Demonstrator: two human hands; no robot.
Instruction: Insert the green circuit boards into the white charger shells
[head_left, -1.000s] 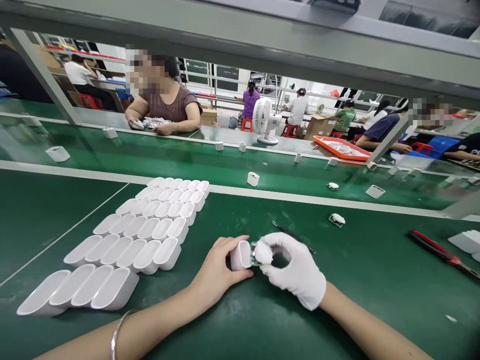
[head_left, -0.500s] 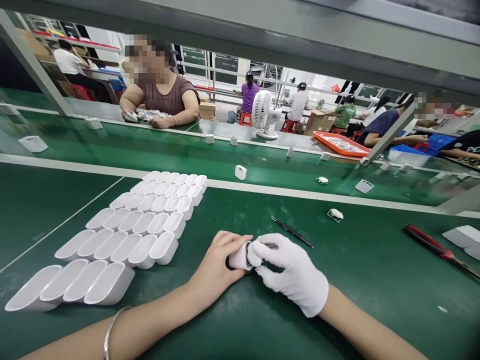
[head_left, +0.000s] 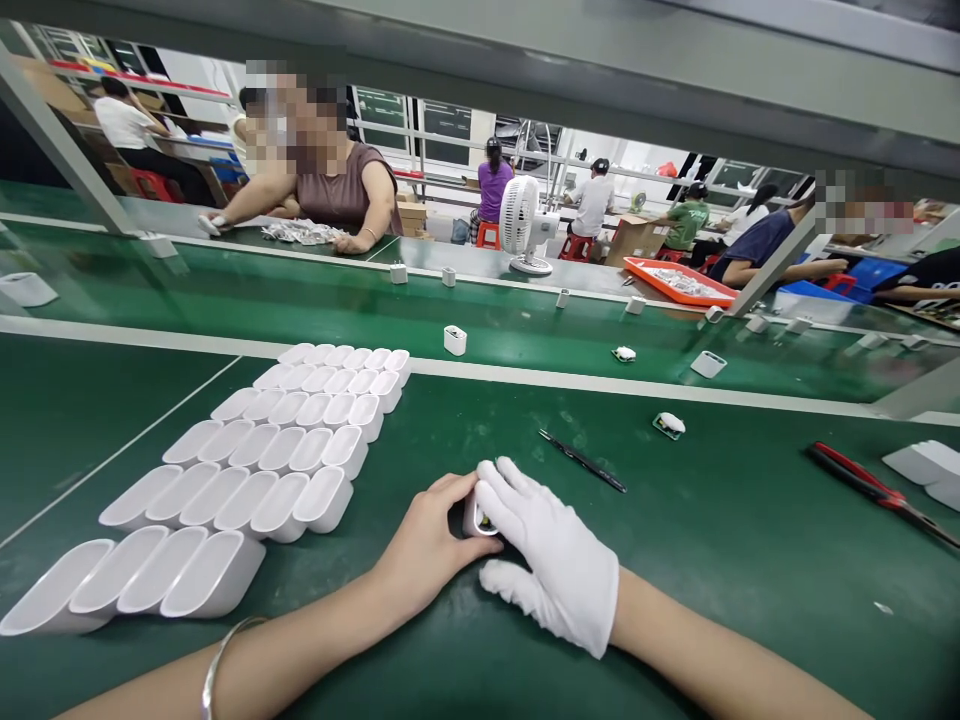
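My left hand (head_left: 427,535), bare with a bangle at the wrist, is closed around a small white plastic housing (head_left: 471,520) low over the green bench. Part of a circuit board shows in the housing's mouth. Across that mouth lie the stretched fingers of my right hand (head_left: 555,560), in a white glove, its thumb spread apart below. They hide much of the housing. Black tweezers (head_left: 583,462) rest just beyond my right hand, and a loose circuit board with a white top (head_left: 669,425) is farther right.
Rows of white oval housings (head_left: 217,565) stand open side up at left. Red-and-black pliers (head_left: 874,487) and more white housings (head_left: 926,468) lie at right. A green conveyor belt (head_left: 337,320) carries housings and boards; beyond it are a fan (head_left: 519,220) and a co-worker (head_left: 352,190).
My right hand has gone from pinching at the housing's mouth to lying over it with fingers extended. The housing has tipped more upright. Items on the belt have shifted left.
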